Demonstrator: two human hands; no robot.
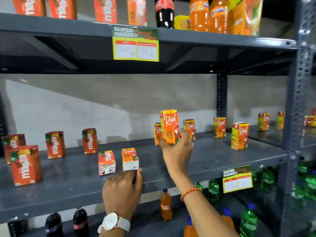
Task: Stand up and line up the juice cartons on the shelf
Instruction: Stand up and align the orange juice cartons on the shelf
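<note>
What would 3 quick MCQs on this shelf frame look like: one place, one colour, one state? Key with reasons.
1. Where is the left hand?
A. top shelf
B. front of the middle shelf, beside the lying Real carton
C. bottom shelf

2. Wrist band colour on the right arm?
A. orange
B. blue
C. white

3. The Litchi carton is:
A. lying flat
B. crushed
C. upright in the right hand

Key: B, fingertips reach that carton's near end; A, braided orange; C, fingers grip its lower part.
</note>
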